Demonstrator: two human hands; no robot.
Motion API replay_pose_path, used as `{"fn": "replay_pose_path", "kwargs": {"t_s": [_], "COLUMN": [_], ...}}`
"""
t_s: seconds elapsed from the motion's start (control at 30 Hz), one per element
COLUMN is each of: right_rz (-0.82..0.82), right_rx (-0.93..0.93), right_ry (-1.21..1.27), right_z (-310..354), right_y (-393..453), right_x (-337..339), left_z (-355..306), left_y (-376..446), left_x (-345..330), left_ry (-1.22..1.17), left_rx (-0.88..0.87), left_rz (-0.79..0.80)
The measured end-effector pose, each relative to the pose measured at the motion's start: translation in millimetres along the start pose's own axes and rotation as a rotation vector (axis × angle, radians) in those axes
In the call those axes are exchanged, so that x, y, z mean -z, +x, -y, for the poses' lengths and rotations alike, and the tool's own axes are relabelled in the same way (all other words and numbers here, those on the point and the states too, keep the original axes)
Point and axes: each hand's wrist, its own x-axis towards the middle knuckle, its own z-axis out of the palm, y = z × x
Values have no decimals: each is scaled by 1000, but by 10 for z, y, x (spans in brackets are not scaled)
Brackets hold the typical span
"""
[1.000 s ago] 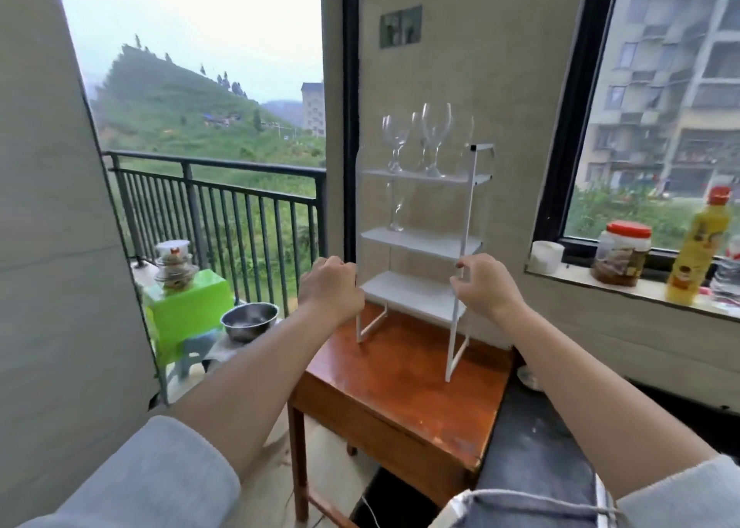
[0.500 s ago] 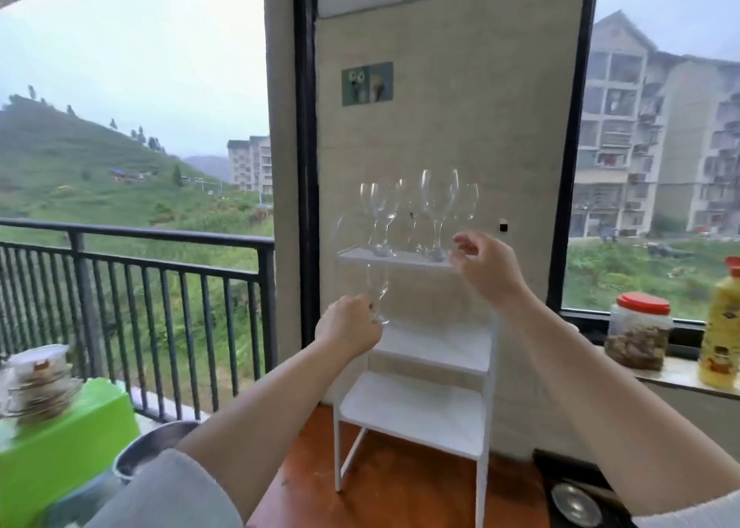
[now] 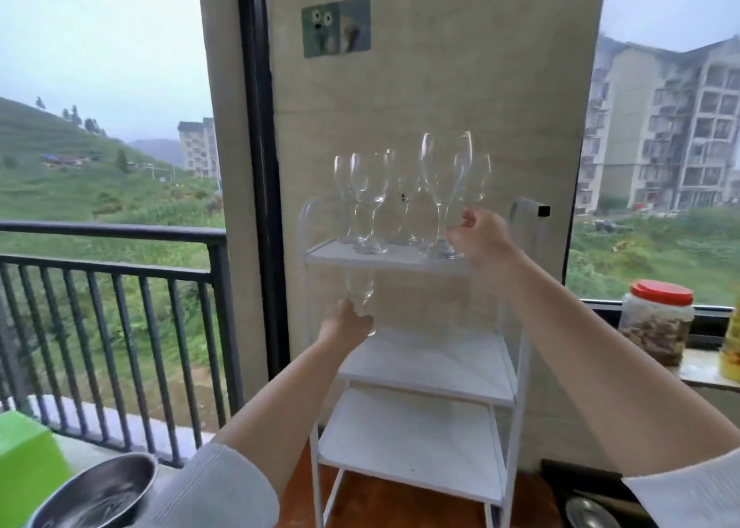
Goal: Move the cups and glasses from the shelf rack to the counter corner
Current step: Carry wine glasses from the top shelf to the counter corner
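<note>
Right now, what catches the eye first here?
A cluster of clear wine glasses on the top tier of a white shelf rack against the wall. The right hand pinches a glass's stem there; the left hand grips another glass just below.

A white three-tier rack (image 3: 424,371) is standing on a wooden table (image 3: 384,503), carrying several clear stemmed glasses (image 3: 370,203) upright on its top shelf.
</note>
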Motion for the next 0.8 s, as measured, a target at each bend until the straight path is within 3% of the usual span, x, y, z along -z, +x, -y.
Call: {"fn": "replay_pose_path", "kwargs": {"t_s": [0.1,0.23,0.47,0.63,0.8], "right_rz": [7,56,67,132,94], "right_rx": [1,-39,-92,-28,-62], "right_ry": [-56,87,251,290,220], "right_z": [13,61,8,-2,39], "right_y": [77,186,248,239,328], "right_x": [-26,-29,-12,-23,-133], "left_z": [72,164,181,234,261], "left_y": [217,512,774,755,455], "left_x": [-152,-297,-450,-504,-430], "left_ry": [-85,-148,-569,-620,-644], "left_rx": [29,29,-15,-20,-27], "left_rz": [-15,0,14,73,57]}}
